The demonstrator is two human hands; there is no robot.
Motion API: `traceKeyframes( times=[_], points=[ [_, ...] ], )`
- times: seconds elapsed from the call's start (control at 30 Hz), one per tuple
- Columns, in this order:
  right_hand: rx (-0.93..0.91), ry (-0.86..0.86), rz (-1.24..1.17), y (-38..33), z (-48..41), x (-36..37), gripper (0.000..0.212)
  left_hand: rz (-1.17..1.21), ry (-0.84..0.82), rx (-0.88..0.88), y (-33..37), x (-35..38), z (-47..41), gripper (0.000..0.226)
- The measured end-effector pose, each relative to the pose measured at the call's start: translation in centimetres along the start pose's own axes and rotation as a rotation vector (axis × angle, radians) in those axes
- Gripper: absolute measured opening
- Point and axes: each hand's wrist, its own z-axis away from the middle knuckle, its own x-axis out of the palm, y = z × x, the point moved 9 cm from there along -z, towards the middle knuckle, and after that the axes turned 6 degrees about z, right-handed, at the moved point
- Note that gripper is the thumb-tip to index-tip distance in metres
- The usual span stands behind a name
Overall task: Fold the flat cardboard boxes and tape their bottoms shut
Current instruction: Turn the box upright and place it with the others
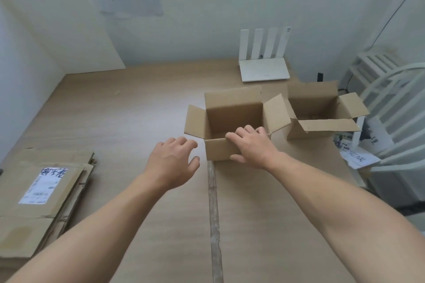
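My right grip (253,145) holds the near wall of the open box (232,112), fingers hooked over its rim (thumb outside). My left grip (172,161) hovers slack and empty, that box at its 2 o'clock. The flat boxes (41,193) lie at its 9 o'clock on the table (138,110).

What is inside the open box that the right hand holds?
Inside the open box only bare cardboard walls and some floor show. The right hand, gripping the near wall, hides the floor's front part.

A bare left forearm (103,220) and bare right forearm (333,193), with bare hands, left hand (171,163) and right hand (250,145).
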Motion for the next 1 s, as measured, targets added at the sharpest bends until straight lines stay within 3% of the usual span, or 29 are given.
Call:
traceKeyframes(
  times=[0.5,0.8,1.0],
  points=[
    [0.141,-0.133,-0.053,6.7,-2.2,1.8,0.059,-0.103,-0.029,0.051,1.7,2.0,-3.9,0.043],
    [0.096,-0.102,-0.028,4.3,-0.1,-2.3,0.056,-0.036,-0.018,0.019,-0.5,0.2,-1.2,0.041],
    [0.105,-0.015,0.081,-4.7,0.2,-6.4,0.035,-0.086,-0.028,-0.063,-7.0,-1.0,4.2,0.032]
  ],
)
